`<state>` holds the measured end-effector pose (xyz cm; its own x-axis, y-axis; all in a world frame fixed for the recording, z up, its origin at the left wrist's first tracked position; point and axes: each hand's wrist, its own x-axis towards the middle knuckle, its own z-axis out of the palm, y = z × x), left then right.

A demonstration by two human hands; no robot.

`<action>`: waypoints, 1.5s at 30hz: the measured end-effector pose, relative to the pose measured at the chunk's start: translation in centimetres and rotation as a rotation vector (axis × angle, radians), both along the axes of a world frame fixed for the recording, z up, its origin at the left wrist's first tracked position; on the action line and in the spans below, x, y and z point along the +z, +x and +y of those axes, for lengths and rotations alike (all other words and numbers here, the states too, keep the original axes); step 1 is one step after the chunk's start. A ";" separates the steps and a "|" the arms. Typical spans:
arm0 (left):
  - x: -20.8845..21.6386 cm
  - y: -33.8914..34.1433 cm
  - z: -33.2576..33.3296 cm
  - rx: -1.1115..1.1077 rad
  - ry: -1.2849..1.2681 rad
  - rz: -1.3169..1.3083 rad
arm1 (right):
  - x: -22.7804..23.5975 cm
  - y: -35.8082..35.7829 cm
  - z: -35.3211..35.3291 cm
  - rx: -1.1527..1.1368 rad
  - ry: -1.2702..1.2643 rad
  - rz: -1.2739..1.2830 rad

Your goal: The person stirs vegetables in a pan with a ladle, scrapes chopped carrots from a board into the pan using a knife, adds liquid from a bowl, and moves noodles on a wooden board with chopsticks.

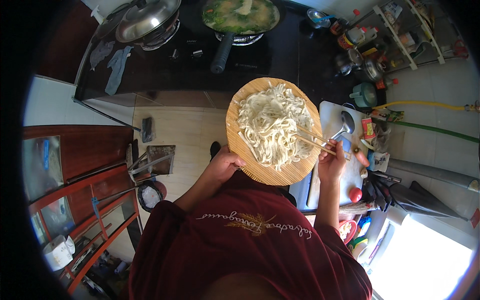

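A round tray of ribbed, straw-coloured stalks (232, 127) is held up in front of me, heaped with pale raw noodles (274, 125). My left hand (225, 164) grips its lower left edge, the thumb resting on top. In my right hand (332, 162) is a pair of wooden chopsticks (315, 139), fingers closed round them at the tray's right edge. The chopstick tips reach into the right side of the noodles. Beyond the tray, a pan of soup with greens (241, 17) sits on the stove, its dark handle (223, 52) pointing toward me.
A lidded steel wok (148, 20) stands on the left burner, with blue-grey cloths (117, 70) beside it. To the right, a white cutting board (327, 117) bears a ladle (346, 122) and a tomato (355, 194). Bottles (351, 38) and a green cup (364, 95) line the right wall.
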<state>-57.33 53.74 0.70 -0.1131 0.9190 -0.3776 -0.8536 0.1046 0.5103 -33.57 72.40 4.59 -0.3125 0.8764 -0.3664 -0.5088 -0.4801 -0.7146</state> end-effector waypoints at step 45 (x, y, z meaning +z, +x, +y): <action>-0.2 0.0 0.1 0.011 0.004 0.025 | 1.5 -0.4 0.2 0.034 -0.029 -0.132</action>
